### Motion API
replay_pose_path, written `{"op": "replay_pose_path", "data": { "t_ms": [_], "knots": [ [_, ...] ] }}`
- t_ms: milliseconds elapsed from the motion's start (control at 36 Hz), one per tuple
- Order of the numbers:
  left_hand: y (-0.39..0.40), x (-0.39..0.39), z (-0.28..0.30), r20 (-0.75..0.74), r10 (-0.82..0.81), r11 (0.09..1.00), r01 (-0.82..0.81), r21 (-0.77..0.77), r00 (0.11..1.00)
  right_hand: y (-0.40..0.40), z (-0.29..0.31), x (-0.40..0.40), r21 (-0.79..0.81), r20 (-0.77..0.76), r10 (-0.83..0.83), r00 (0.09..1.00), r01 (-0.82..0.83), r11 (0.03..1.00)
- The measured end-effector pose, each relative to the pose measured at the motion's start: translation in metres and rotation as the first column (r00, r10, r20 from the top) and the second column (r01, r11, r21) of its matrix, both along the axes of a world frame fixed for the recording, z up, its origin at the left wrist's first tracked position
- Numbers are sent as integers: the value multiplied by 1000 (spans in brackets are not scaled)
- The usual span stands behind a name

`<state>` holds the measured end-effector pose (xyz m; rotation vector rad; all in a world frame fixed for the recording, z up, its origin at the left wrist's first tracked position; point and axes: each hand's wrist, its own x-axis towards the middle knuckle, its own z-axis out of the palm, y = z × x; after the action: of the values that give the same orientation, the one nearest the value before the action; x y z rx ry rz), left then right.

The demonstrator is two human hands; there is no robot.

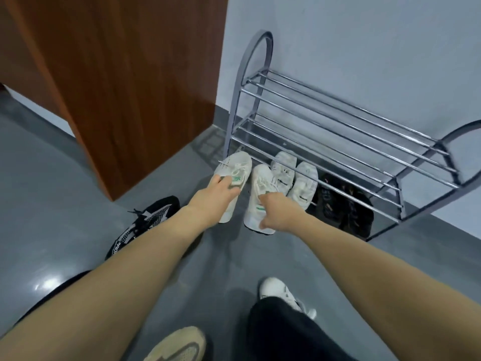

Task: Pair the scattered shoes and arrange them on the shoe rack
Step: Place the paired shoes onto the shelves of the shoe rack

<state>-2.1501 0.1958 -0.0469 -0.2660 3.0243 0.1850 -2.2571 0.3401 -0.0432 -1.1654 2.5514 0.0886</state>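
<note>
Shoes (235,178) with green marks, at frame centre: each hand, left (217,190) and right (277,208), has fingers clamped on one, pairing them for the rack (338,121)

the left hand (217,192) gripped a white sneaker with green trim (235,178), its toe at the chrome shoe rack (338,131). the right hand (279,212) held its mate (259,196) just beside it. another white pair (294,178) and dark shoes (346,204) sat under the rack. a black sneaker (145,222) lay on the grey floor (65,191).
</note>
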Motion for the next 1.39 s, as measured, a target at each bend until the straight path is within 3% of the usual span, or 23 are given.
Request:
{"op": "replay_pose_path", "data": {
  "t_ms": [389, 611, 861, 1000, 1139, 1250, 1389],
  "knots": [
    [-19, -108, -71, -23, 45, 999, -45, -22, 999, -30, -97, -90, -366, -8, 59, 998, -58, 929],
    [-43, -163, -83, -13, 23, 998, -24, -63, 1000, -55, -128, -135, -516, 3, -11, 1000, 11, 857],
    [-57, -218, -96, 11, 0, 998, 1, -60, 1000, -77, -136, -175, -536, 7, -116, 993, 102, 838],
    [-55, -231, -111, 78, 4, 995, 4, -97, 997, -83, -136, -186, -401, 48, -151, 987, 157, 903],
    [-57, -230, -128, 34, 84, 996, -82, -36, 996, -86, -140, -184, -297, 71, -198, 978, 210, 932],
    [-64, -225, -134, 4, 118, 993, -118, 16, 993, -84, -141, -184, -186, 17, -125, 992, 126, 974],
    [-63, -233, -142, 99, 132, 990, -128, -52, 986, -89, -149, -190, -305, 8, -145, 989, 140, 942]
  ]
}}
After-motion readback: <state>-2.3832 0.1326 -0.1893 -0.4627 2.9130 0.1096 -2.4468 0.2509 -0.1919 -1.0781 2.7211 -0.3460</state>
